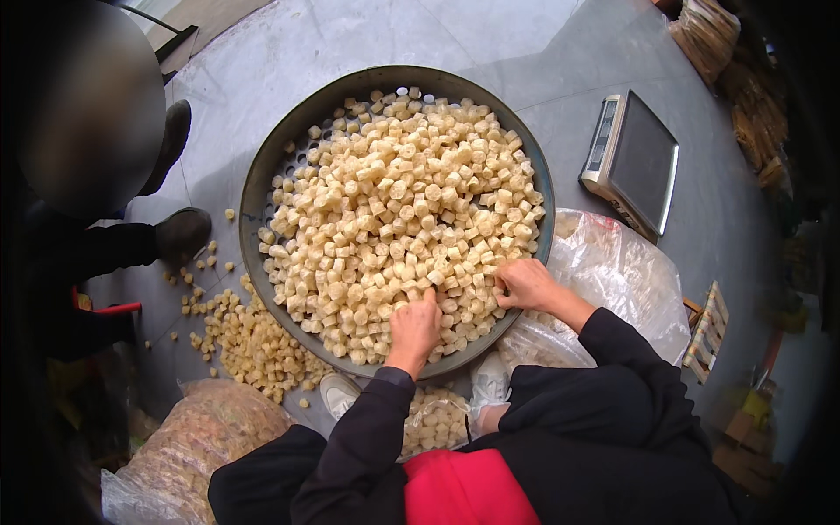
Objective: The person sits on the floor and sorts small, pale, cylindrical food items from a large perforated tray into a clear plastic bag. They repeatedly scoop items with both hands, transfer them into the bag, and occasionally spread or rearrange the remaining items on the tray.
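Currently left hand [415, 327] and right hand [523, 284], each grip narrow and curled into pale cubes [398, 219] heaped in the round tray [254, 188] on the floor; a careless rake could push more cubes over the rim.

Pale beige chunks [398, 210], dark grey perforated tray [262, 188], silver scale [632, 162], possibly black sleeves [367, 437]

A round perforated metal tray [262, 188] sits at frame centre holding pale dried cubes [402, 201]; a flat steel scale [632, 162] lies to its upper right, and a clear plastic sack [626, 280] to its lower right.
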Available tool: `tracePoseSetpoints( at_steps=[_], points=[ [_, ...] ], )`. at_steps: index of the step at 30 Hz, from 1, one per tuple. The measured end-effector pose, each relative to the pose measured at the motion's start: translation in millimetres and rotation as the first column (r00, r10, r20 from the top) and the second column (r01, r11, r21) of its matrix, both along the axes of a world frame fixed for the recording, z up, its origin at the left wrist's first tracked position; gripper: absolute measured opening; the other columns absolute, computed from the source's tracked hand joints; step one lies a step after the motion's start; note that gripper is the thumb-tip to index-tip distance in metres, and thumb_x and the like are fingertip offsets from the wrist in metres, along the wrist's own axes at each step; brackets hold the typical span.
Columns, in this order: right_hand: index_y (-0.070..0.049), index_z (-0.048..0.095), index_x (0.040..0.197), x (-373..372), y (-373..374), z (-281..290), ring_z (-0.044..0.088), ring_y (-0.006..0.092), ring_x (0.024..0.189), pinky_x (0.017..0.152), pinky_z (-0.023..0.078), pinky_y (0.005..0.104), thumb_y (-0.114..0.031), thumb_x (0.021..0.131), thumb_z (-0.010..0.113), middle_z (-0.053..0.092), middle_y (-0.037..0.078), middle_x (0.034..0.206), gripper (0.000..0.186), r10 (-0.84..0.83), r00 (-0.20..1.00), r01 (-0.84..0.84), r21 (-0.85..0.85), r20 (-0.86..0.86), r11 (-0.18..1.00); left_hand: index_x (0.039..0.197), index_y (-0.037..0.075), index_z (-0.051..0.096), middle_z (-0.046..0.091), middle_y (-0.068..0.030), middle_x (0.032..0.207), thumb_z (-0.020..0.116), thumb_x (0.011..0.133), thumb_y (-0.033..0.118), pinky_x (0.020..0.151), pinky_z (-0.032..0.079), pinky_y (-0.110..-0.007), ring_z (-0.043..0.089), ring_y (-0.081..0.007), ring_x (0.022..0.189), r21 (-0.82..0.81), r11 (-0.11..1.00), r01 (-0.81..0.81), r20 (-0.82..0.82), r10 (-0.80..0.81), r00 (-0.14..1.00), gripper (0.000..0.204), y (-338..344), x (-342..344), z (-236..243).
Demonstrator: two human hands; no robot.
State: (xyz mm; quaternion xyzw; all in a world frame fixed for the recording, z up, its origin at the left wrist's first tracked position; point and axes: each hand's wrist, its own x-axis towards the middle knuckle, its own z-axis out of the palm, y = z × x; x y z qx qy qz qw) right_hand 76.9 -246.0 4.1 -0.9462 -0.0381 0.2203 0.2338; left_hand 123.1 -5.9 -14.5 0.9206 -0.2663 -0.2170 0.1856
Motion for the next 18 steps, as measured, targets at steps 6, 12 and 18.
tracePoseSetpoints(
  at_steps=[6,12,18],
  points=[
    [-0.002,0.062,0.073,19.3,0.7,10.0,0.06,0.0122,0.06,0.056,0.048,0.0267,-0.017,0.069,0.076,0.062,0.005,0.067,0.021,-0.345,0.934,0.348,0.468,-0.095,0.812,0.086,0.001,0.065,0.058,-0.0043,0.054,0.058,0.091,0.018,0.04,0.041,-0.026,0.056,-0.0125,0.046,-0.331,0.735,-0.592,-0.48,0.41,0.776,0.02,23.6,47.1,4.2],
    [0.001,0.065,0.086,32.0,48.1,40.5,0.06,0.01,0.061,0.054,0.047,0.0233,-0.012,0.075,0.074,0.064,0.004,0.072,0.019,-0.186,0.981,0.173,0.656,-0.05,0.735,0.088,0.002,0.063,0.062,-0.0075,0.07,0.048,0.097,0.035,0.038,0.037,-0.019,0.06,-0.015,0.052,-0.022,0.439,-0.898,-0.999,-0.043,0.004,0.038,6.8,28.9,11.7],
    [-0.002,0.065,0.087,41.3,45.3,0.0,0.057,0.0267,0.083,0.072,0.047,0.0366,-0.017,0.079,0.069,0.057,0.011,0.084,0.017,-0.09,0.972,0.055,0.164,0.216,0.985,0.078,0.002,0.063,0.063,-0.009,0.069,0.054,0.094,0.032,0.036,0.031,-0.021,0.061,-0.0154,0.054,-0.066,0.562,-0.825,-0.973,-0.22,-0.073,0.036,27.1,21.1,-7.5]
  ],
)
